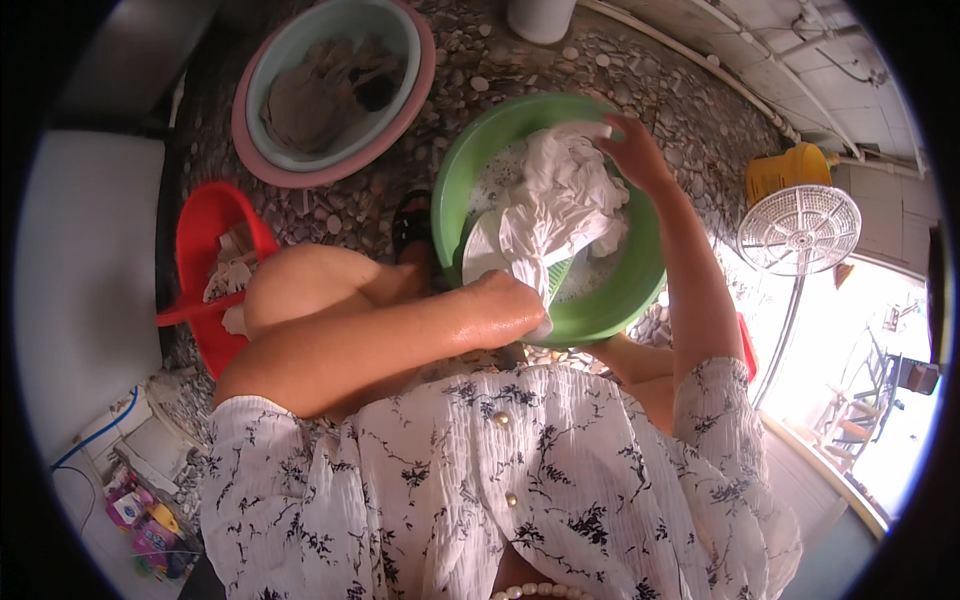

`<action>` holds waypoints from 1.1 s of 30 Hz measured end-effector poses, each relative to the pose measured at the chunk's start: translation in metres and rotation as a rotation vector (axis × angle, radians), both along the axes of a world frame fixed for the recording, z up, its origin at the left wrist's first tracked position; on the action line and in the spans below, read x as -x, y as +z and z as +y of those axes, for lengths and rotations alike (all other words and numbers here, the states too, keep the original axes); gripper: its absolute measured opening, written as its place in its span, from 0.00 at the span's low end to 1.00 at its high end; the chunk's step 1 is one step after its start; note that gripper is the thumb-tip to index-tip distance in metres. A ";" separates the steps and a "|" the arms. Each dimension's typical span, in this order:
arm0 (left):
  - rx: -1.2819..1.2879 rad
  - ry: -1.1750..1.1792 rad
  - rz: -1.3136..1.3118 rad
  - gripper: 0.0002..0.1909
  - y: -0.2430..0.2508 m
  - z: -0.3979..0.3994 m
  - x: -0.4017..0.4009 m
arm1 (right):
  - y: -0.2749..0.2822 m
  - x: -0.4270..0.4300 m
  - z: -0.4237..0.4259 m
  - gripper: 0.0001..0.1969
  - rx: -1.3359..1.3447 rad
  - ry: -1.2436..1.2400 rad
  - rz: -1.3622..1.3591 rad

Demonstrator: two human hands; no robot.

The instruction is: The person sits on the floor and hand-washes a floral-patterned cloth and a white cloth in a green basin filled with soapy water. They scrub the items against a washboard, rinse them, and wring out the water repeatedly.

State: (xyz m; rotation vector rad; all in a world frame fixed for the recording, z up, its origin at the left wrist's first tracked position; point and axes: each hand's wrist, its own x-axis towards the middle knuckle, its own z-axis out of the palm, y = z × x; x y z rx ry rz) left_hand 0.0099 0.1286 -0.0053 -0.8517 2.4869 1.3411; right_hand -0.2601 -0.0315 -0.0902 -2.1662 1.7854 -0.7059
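Observation:
A white wet cloth garment (559, 195) lies bunched in a round green plastic basin (450, 180) of sudsy water (491, 180). At the basin's near side, my left hand (510, 304) is closed around the garment's gathered lower end. My right hand (637, 154) is over the far right rim, its fingers at the garment's upper edge; blur hides whether they grip it. Beneath the cloth shows a green ribbed surface (559, 277), apparently a washboard. Beside it is a smooth white rounded piece (484, 244), partly covered by the cloth.
Nested basins, pale blue (259, 97) inside pink (300, 178), hold brownish laundry (315, 105). A red basket (191, 247) with clothes stands by my left knee. To the right are a yellow container (787, 169) and a round white rack (801, 232). Detergent packs (150, 529) lie lower left.

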 end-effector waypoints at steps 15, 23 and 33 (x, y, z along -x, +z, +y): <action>0.538 0.276 -0.103 0.18 -0.104 -0.138 0.011 | -0.210 0.025 0.190 0.27 -0.620 -0.972 -0.735; 0.093 0.772 0.082 0.22 -0.166 -0.148 0.014 | -0.144 -0.088 0.082 0.36 -0.549 -0.607 -0.317; -0.342 0.964 0.449 0.18 -0.182 -0.098 -0.035 | -0.032 -0.133 0.103 0.25 -0.758 -0.199 -0.526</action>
